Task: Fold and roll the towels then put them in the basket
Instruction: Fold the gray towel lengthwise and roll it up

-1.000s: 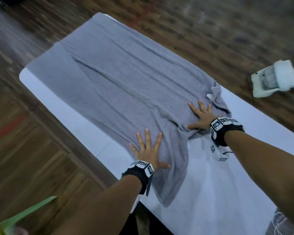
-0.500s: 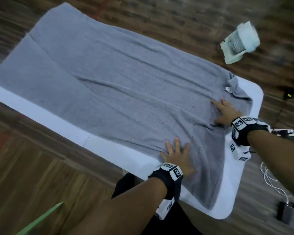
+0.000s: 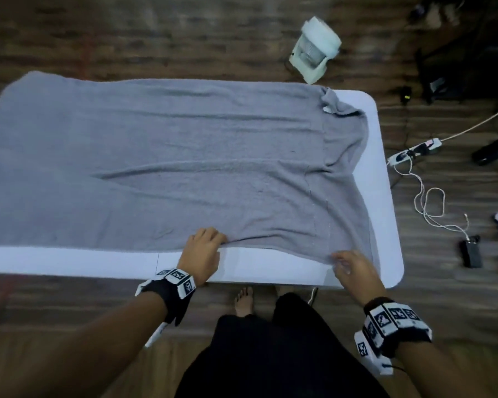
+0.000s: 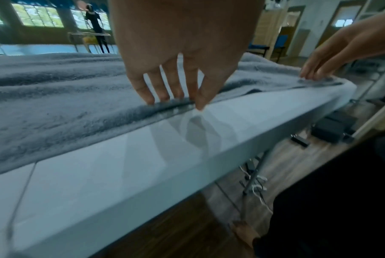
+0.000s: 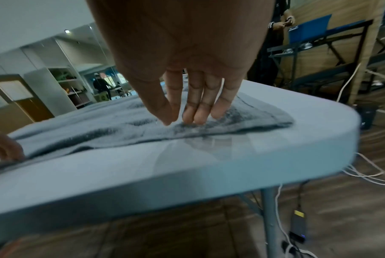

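A large grey towel (image 3: 184,156) lies spread over the white table (image 3: 270,265), its far right corner crumpled and its left end running out of view. My left hand (image 3: 212,238) is at the towel's near edge, fingers on top and thumb at the hem, pinching a slightly raised fold (image 4: 176,103). My right hand (image 3: 339,259) is at the near edge close to the right corner. Its straight fingertips (image 5: 195,120) touch the towel (image 5: 98,129), with the thumb just beside them. No basket is in view.
A small white fan (image 3: 314,58) stands on the wooden floor beyond the table. A power strip (image 3: 414,152), white cables (image 3: 431,208) and a black adapter (image 3: 470,254) lie on the floor to the right. My bare foot (image 3: 243,300) is under the table's near edge.
Both hands have drawn back from pressing flat on the towel to its near edge. The left hand now pinches the hem. The head view has swung square to the table.
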{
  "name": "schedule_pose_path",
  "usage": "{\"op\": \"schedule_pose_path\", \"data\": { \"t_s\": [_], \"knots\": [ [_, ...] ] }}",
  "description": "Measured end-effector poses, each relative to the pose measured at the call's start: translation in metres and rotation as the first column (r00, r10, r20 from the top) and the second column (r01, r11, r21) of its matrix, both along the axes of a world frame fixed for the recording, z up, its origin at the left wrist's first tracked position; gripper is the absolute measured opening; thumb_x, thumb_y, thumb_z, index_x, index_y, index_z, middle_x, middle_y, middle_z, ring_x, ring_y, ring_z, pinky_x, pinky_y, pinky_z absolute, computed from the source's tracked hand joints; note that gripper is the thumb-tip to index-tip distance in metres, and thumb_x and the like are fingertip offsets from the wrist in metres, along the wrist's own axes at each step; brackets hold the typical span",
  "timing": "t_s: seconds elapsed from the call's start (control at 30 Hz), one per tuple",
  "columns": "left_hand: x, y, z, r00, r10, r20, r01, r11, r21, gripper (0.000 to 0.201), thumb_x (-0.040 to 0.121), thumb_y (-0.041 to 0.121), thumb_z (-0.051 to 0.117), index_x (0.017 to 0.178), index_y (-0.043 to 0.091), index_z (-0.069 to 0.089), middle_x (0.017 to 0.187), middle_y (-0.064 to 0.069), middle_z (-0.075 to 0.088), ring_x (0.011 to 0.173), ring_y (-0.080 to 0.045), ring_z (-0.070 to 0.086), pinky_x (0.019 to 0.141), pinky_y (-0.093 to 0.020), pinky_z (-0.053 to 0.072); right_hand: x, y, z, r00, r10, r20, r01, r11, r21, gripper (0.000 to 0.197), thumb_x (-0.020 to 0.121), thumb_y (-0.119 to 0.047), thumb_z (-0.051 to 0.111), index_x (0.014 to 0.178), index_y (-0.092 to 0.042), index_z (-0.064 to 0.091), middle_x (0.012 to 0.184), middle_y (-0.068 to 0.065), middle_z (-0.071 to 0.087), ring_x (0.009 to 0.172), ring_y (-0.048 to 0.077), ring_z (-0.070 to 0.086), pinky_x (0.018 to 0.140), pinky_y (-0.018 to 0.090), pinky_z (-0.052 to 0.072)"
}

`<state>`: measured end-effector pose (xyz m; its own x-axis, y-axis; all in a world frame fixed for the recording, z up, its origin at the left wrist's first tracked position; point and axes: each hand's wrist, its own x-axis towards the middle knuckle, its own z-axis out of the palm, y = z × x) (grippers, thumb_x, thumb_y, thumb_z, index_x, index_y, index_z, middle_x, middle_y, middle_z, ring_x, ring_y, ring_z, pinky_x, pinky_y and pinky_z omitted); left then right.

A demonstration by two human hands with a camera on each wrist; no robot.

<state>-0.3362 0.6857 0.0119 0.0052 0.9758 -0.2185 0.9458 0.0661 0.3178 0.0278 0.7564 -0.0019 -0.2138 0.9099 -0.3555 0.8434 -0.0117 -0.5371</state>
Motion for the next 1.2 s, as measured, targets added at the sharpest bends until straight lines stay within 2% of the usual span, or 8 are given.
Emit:
{"op": "schedule_pose_path", "data": {
  "t_s": [0.1,0.23,0.3,0.53,0.67,0.9,1.0,1.2],
  "knots": [
    [0.004,-0.007,-0.006,0.991,-0.136,-0.013,0.136,0.989,0.064,0.030,0.060,0.000,0.073,0.085,0.012,0.061,0.086,-0.007,0.057,0.076,-0.030,0.053,0.060,-0.036,0.045,0.005,-0.018,-0.004,0.997,0.061,0.052,-0.063,0.997,0.040,0.032,0.079,-0.004,0.070,0.110,-0.011,0.068,0.109,0.009,0.060,0.107,0.030,0.056,0.095,0.039,0.044],
    [0.015,-0.011,-0.013,0.992,-0.121,0.024,0.120,0.990,0.071,0.041,0.065,0.004,0.075,0.105,0.006,0.064,0.098,-0.010,0.062,0.082,-0.031,0.056,0.069,-0.038,0.052,0.006,-0.018,-0.005,0.995,0.071,0.069,-0.076,0.994,0.073,0.033,0.081,-0.008,0.068,0.112,-0.018,0.065,0.109,0.003,0.057,0.107,0.025,0.053,0.096,0.040,0.045],
    [0.019,-0.006,-0.012,0.996,-0.091,0.016,0.090,0.994,0.060,0.044,0.063,0.003,0.077,0.106,0.006,0.065,0.098,-0.010,0.063,0.081,-0.031,0.058,0.069,-0.038,0.053,0.005,-0.013,-0.004,0.993,0.094,0.072,-0.100,0.991,0.092,0.030,0.080,-0.008,0.069,0.108,-0.018,0.066,0.105,0.003,0.059,0.104,0.027,0.054,0.092,0.041,0.046],
    [0.025,0.014,-0.008,0.997,-0.064,-0.047,0.066,0.997,0.051,0.032,0.055,-0.009,0.078,0.077,0.009,0.065,0.071,-0.006,0.060,0.062,-0.028,0.056,0.050,-0.030,0.046,0.007,0.002,-0.001,0.982,0.162,0.095,-0.172,0.980,0.099,0.018,0.082,-0.008,0.067,0.098,-0.017,0.068,0.100,0.001,0.062,0.098,0.025,0.056,0.084,0.037,0.048],
    [0.022,0.020,-0.007,0.990,-0.097,-0.103,0.098,0.995,0.006,0.032,0.051,-0.008,0.081,0.070,0.011,0.065,0.065,-0.004,0.059,0.058,-0.025,0.058,0.044,-0.026,0.044,0.006,0.005,-0.004,0.984,0.159,0.076,-0.168,0.977,0.129,0.016,0.081,-0.002,0.064,0.092,-0.013,0.069,0.093,0.004,0.064,0.091,0.030,0.059,0.077,0.037,0.050],
    [0.027,0.032,-0.006,0.994,-0.076,-0.083,0.071,0.995,-0.066,0.032,0.042,-0.014,0.074,0.061,0.007,0.059,0.057,-0.009,0.055,0.050,-0.030,0.054,0.041,-0.027,0.041,-0.002,0.011,-0.002,0.985,0.097,0.142,-0.103,0.994,0.036,0.023,0.079,0.000,0.056,0.095,-0.010,0.068,0.097,0.009,0.066,0.093,0.034,0.061,0.077,0.041,0.050],
    [0.030,0.024,0.001,0.996,-0.080,-0.034,0.079,0.997,-0.016,0.024,0.049,-0.009,0.069,0.064,0.007,0.059,0.058,-0.008,0.054,0.051,-0.030,0.053,0.045,-0.030,0.042,-0.001,0.003,0.008,0.986,0.075,0.148,-0.078,0.997,0.019,0.020,0.078,-0.006,0.058,0.095,-0.012,0.069,0.096,0.006,0.066,0.090,0.030,0.061,0.077,0.035,0.049],
    [0.031,-0.025,0.006,0.993,-0.027,0.119,0.013,0.994,0.112,0.011,0.070,0.010,0.055,0.079,0.009,0.063,0.066,-0.006,0.059,0.063,-0.031,0.057,0.056,-0.035,0.048,0.012,-0.051,0.026,0.998,0.058,-0.008,-0.057,0.994,0.088,0.012,0.078,-0.008,0.066,0.087,-0.016,0.068,0.084,-0.003,0.059,0.076,0.018,0.057,0.067,0.029,0.046]
  ]
}}
